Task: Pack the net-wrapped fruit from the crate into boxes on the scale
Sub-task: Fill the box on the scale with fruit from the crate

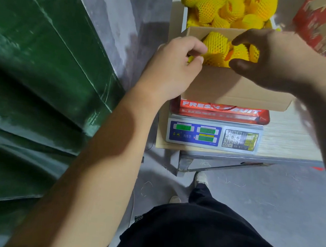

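Grey concrete floor, green tarp on the left, low bench carrying a scale. On the scale sits an open cardboard box over a red printed box. Net-wrapped fruit is already in the box; more is piled in the crate behind.

Risk: hands resting on the box would likely skew the weight reading; a nudge could slide the box off the red one.

Left hand: fingers curled, pinching yellow net at the box's left wall. Right hand: fingers and thumb spread apart over the fruit; touching or not, cannot tell.
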`<state>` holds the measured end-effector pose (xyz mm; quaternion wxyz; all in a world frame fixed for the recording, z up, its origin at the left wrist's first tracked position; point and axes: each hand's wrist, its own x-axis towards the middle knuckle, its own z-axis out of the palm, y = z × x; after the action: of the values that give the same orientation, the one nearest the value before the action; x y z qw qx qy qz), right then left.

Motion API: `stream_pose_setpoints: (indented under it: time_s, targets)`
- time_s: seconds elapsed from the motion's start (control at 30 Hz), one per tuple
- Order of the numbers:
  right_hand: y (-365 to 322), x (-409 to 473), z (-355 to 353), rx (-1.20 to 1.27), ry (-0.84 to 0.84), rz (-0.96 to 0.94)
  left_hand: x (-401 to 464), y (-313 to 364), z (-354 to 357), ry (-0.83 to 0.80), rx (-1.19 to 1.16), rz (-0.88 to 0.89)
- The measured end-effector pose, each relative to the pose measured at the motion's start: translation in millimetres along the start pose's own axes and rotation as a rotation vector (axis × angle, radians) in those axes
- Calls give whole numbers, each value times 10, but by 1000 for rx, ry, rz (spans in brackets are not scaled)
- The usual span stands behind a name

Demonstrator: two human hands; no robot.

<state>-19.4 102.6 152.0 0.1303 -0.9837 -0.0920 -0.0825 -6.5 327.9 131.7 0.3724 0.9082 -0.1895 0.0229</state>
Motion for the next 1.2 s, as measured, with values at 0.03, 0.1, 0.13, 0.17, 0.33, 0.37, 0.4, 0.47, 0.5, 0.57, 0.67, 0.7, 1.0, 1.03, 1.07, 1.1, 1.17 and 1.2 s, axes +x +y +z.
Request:
stream_pose_setpoints:
  time_s: [0.03,0.1,0.13,0.17,0.33,0.37,0.4,0.47,0.5,0.57,0.67,0.7,1.0,1.03,1.07,1.1,1.17,1.2]
  targets:
    - [6,-20,-2,6,0,-5,-10,8,17,-4,7,0]
    - [30,-61,-17,18,-2,-9,-25,20,50,-12,18,-2]
    - [46,-79,-26,23,-2,-9,-29,28,62,-14,21,-4]
    - [63,-97,-32,29,-1,-11,-30,37,74,-15,23,-7]
    - [160,-150,-66,59,12,-5,-7,70,121,-15,18,-22]
    - [185,-157,-58,71,21,4,-3,69,133,-16,19,-25]
    - [210,-164,-45,82,30,16,1,64,145,-15,23,-29]
    - [263,-164,-8,101,49,41,15,41,168,-15,29,-41]
    - [297,-160,13,110,55,54,24,28,180,-16,32,-49]
    - [369,-149,45,126,56,84,47,3,204,-22,40,-68]
    - [468,-121,76,143,66,98,97,-10,244,-19,48,-79]
    - [496,-105,85,145,76,98,120,-10,256,-18,45,-79]
    - [696,70,106,149,106,92,323,-22,376,12,31,-82]
    - [711,95,116,143,100,91,345,-16,392,26,36,-78]
    - [728,118,134,135,98,91,362,-13,411,46,44,-76]
    - [753,144,154,122,101,99,387,-21,432,73,52,-83]
    - [858,207,198,96,121,179,472,-71,474,112,61,-160]
    - [938,232,214,101,118,261,522,-110,493,99,58,-235]
